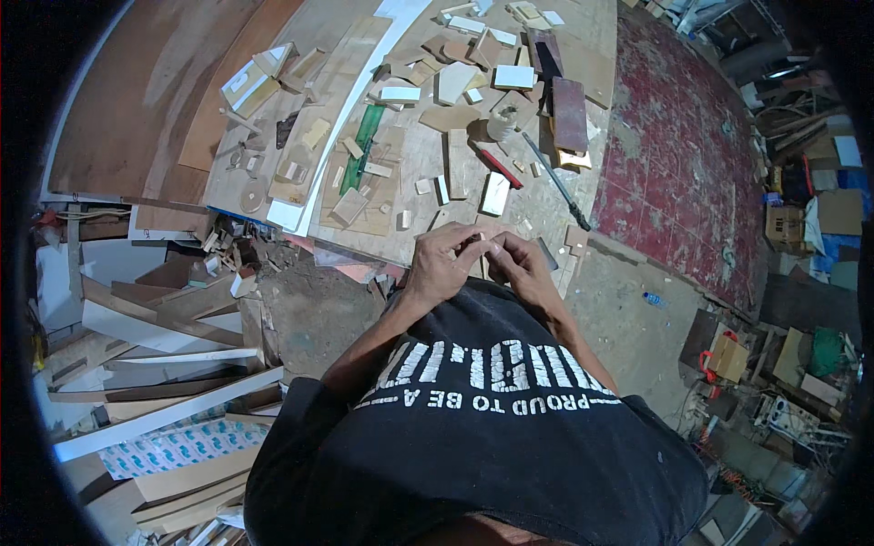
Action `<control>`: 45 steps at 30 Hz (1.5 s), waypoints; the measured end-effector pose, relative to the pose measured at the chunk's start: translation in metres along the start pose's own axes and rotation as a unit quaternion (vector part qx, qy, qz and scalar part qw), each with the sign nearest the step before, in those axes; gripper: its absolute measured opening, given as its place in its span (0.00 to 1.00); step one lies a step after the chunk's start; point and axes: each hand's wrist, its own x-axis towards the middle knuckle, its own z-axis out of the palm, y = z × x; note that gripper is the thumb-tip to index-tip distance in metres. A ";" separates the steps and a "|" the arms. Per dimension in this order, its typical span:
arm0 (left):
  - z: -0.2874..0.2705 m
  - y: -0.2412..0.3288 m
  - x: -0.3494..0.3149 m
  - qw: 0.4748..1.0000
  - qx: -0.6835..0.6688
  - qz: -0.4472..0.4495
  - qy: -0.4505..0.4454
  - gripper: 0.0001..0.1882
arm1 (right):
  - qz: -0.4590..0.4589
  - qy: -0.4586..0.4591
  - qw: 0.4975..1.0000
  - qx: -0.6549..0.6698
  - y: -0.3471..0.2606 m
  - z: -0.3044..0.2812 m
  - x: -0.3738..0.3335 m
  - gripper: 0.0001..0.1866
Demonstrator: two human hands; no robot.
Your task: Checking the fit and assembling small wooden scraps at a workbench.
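My left hand and my right hand meet just over the near edge of the workbench, close to my shirt front. The fingertips of both are pinched together around something small. Only a pale sliver of it shows between them, too little to name. Just beyond my fingers lie a white-topped wooden block and a red and black slim tool. To the right rests a long thin grey-blue tool with a dark end.
Wood offcuts, a whitish jar, a dark reddish-brown block and a green strip cover the bench. Long scrap boards are piled at left. A worn red panel lies right of the bench; boxes and clutter line the far right.
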 end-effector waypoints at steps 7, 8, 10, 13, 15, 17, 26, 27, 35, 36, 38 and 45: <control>0.001 -0.013 -0.003 0.961 -0.204 -0.167 -0.081 0.14 | -0.081 0.073 0.978 -0.177 -0.008 -0.008 0.000 0.09; 0.000 -0.015 -0.003 0.954 -0.222 -0.177 -0.090 0.14 | -0.148 0.091 0.951 -0.254 -0.008 -0.005 0.001 0.07; -0.002 -0.015 -0.001 0.948 -0.240 -0.187 -0.098 0.14 | -0.215 0.107 0.914 -0.328 -0.010 -0.005 0.003 0.06; -0.006 -0.013 0.003 0.931 -0.289 -0.187 -0.118 0.15 | -0.265 0.098 0.888 -0.363 -0.012 -0.008 0.005 0.06; -0.006 -0.017 0.002 0.942 -0.272 -0.144 -0.134 0.16 | -0.259 0.093 0.895 -0.351 -0.016 -0.010 0.005 0.06; -0.011 -0.009 0.007 0.948 -0.250 -0.134 -0.144 0.16 | -0.255 0.087 0.902 -0.338 -0.021 -0.009 0.003 0.07; -0.023 0.008 0.030 0.978 -0.089 0.120 -0.148 0.14 | -0.069 0.011 0.994 -0.081 -0.031 -0.016 -0.004 0.14; -0.022 0.010 0.030 0.981 -0.068 0.120 -0.134 0.14 | -0.067 0.032 0.996 -0.051 -0.029 -0.014 -0.004 0.14; -0.009 0.004 0.019 0.986 -0.138 0.028 -0.089 0.11 | -0.135 0.177 0.955 -0.197 -0.023 0.012 -0.006 0.08; -0.009 0.003 0.018 0.982 -0.163 -0.001 -0.100 0.11 | -0.139 0.176 0.954 -0.197 -0.027 0.011 -0.006 0.08; -0.010 0.003 0.017 0.975 -0.189 -0.032 -0.111 0.11 | -0.195 0.180 0.921 -0.286 -0.035 0.009 -0.005 0.06; 0.002 -0.008 0.009 0.935 -0.300 -0.172 -0.074 0.10 | -0.252 0.156 0.885 -0.360 -0.023 0.003 -0.002 0.03</control>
